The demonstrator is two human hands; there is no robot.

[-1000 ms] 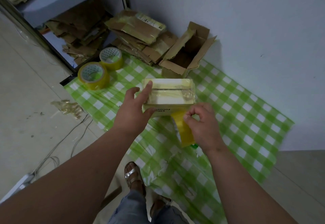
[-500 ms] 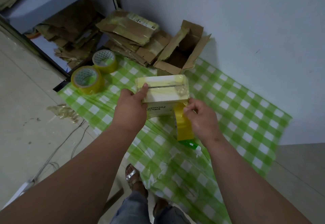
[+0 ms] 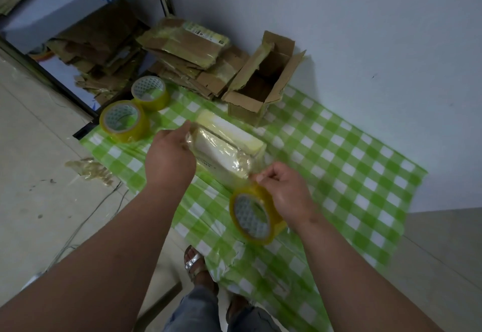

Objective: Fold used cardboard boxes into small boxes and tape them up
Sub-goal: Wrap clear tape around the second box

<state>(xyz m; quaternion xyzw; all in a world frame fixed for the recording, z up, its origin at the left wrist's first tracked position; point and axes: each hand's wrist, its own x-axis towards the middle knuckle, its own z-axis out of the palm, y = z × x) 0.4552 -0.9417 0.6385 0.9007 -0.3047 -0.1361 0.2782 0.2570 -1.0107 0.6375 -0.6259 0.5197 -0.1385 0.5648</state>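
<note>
Now a taped box [image 3: 227, 149] is held between both hands above a green checked sheet [image 3: 352, 164].

Leftmost on the sheet lie two spare tape rolls [image 3: 124, 120], touching each other, with flattened cardboard [image 3: 187, 52] and an open carton [image 3: 263, 84] behind them by the wall. The left hand [image 3: 170, 159] grips the box's left end, fingers curled round it. The box sits tilted, its far end toward the carton, wrapped in glossy yellowish tape. At its near right corner the right hand [image 3: 284, 191] pinches the tape strip with fingers curled; a roll [image 3: 254, 215] hangs just beside and below that hand, its open core facing the camera.
</note>
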